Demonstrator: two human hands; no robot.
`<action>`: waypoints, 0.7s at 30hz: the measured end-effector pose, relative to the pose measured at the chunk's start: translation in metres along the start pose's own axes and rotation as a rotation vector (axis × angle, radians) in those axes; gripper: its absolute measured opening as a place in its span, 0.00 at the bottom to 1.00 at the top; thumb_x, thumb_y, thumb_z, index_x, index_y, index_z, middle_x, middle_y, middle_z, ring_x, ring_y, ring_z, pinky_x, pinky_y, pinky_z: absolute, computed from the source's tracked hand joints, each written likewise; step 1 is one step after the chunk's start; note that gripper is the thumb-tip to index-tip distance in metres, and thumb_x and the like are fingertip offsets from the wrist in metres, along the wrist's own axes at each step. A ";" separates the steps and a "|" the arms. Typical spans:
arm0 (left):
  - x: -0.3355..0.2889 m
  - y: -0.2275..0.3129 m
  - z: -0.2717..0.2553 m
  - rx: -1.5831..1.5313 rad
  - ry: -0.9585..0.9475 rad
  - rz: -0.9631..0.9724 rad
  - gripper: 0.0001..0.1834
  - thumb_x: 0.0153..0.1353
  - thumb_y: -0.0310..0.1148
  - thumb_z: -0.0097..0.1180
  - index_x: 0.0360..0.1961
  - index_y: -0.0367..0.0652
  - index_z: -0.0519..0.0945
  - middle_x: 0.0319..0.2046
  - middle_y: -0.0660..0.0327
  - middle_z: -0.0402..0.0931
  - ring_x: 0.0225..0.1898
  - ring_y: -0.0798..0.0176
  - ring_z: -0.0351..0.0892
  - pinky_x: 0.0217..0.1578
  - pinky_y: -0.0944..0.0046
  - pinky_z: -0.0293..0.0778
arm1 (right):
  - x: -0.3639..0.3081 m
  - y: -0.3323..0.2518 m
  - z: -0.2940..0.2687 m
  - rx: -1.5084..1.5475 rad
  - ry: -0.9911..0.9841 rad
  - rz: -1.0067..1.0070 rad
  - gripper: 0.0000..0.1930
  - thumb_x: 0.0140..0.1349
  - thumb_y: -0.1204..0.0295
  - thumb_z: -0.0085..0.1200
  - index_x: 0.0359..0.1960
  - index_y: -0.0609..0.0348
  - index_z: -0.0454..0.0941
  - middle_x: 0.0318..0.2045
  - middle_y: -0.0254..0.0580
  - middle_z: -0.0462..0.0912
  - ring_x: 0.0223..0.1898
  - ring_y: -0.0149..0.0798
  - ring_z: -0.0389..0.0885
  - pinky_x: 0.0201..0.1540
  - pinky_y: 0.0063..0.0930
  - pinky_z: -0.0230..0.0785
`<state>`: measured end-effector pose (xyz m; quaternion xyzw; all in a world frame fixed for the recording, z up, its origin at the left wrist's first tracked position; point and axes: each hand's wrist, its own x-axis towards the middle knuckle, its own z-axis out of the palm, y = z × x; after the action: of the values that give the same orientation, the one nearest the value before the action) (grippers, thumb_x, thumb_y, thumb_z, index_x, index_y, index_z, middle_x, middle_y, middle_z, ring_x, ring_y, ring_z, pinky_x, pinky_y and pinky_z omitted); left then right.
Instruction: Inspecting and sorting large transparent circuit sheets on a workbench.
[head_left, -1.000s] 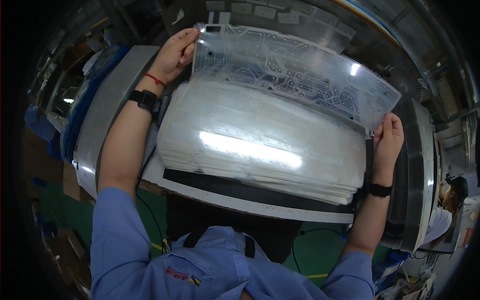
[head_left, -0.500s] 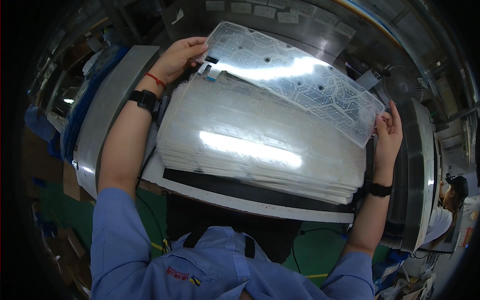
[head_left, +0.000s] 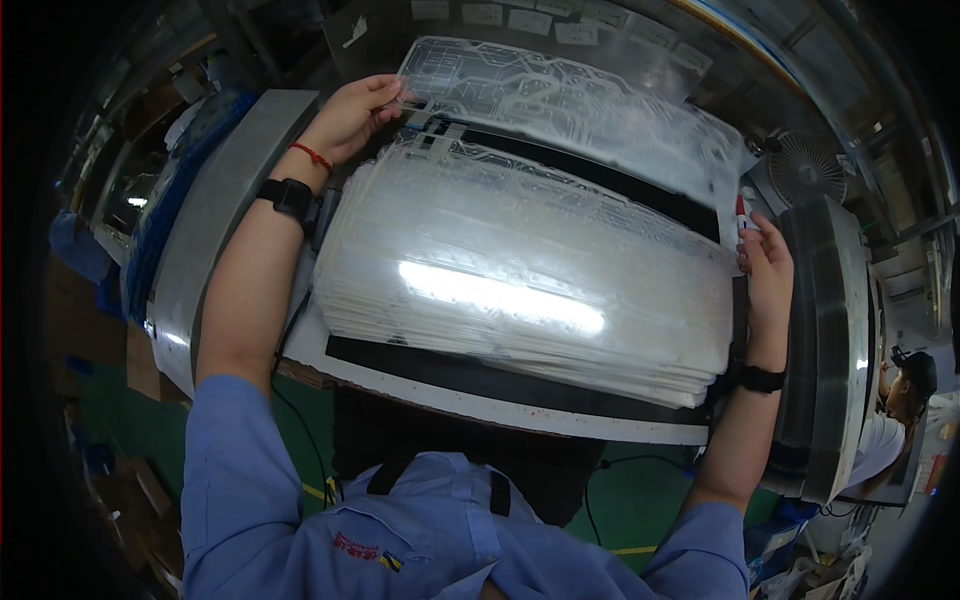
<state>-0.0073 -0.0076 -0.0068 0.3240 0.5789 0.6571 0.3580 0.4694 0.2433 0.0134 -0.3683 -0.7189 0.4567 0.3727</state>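
Note:
A clear plastic sheet (head_left: 570, 105) with etched circuit-like line patterns is raised beyond a stack of similar sheets (head_left: 500, 240). My left hand (head_left: 355, 118) pinches its left edge between thumb and fingers. The sheet's right end looks smeared by motion. My right hand (head_left: 768, 275) is beside the right end of the stack, fingers loosely curled and apart, seemingly off the raised sheet. A red-capped marker (head_left: 741, 208) shows just beyond its fingertips; I see no grip on it. A dark strip shows between sheet and stack.
The stack rests on a black mat (head_left: 480, 385) on a white-edged table (head_left: 400, 385). A metal slab (head_left: 215, 200) stands at the left, piled sheets (head_left: 820, 350) at the right. Behind are a small fan (head_left: 808, 168) and a labelled metal panel. A person (head_left: 895, 410) is at far right.
The raised sheet's right end has swung away toward the far side, leaving my right hand, which has dropped slightly. The marker has come into view. My left hand stays nearly still, still pinching.

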 end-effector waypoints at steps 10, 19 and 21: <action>-0.006 0.007 0.009 -0.033 0.046 -0.014 0.21 0.68 0.36 0.46 0.56 0.32 0.68 0.49 0.53 0.73 0.44 0.66 0.78 0.44 0.75 0.76 | 0.001 0.014 -0.006 -0.036 -0.141 0.044 0.15 0.62 0.77 0.53 0.50 0.66 0.75 0.31 0.32 0.79 0.33 0.23 0.74 0.39 0.16 0.64; -0.010 0.008 0.015 0.026 0.030 -0.026 0.16 0.68 0.37 0.47 0.50 0.36 0.72 0.41 0.58 0.77 0.38 0.70 0.78 0.41 0.75 0.77 | 0.002 0.012 -0.006 -0.061 -0.091 -0.010 0.09 0.64 0.72 0.51 0.40 0.66 0.79 0.31 0.31 0.78 0.31 0.23 0.71 0.38 0.16 0.63; -0.009 0.009 0.015 0.022 0.016 -0.024 0.17 0.68 0.37 0.47 0.50 0.36 0.72 0.41 0.58 0.77 0.39 0.70 0.78 0.40 0.75 0.76 | 0.003 0.014 -0.007 -0.072 -0.059 -0.078 0.08 0.64 0.72 0.52 0.38 0.65 0.78 0.30 0.30 0.78 0.32 0.23 0.71 0.37 0.16 0.63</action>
<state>0.0092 -0.0074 0.0038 0.3158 0.5927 0.6488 0.3578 0.4767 0.2532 0.0029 -0.3392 -0.7594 0.4265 0.3554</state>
